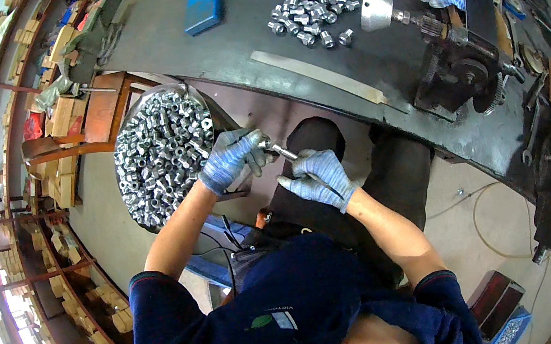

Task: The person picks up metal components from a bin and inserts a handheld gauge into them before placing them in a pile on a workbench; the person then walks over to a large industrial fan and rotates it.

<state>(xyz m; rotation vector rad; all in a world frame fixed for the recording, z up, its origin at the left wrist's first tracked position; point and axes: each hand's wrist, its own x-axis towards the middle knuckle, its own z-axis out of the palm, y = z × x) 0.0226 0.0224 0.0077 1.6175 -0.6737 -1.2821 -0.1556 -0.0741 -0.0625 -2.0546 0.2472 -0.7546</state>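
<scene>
Counter [144,41]: dark, flat, worn pale along its edge. Round tub [208,103] beside it, heaped with shiny silver fittings [163,154], short and hollow, some faceted. Right hand [320,175]: blue-grey knit glove, back upward, forearm angled in from lower right; fingers closed around the rod. Left hand [233,157]: matching glove, right of the tub; fingers pinch a small part. Rod [284,151]: slim, straight, silvery, slanting between the hands. Small part [264,144]: bright metal, at rod's upper-left end, partly hidden.
</scene>
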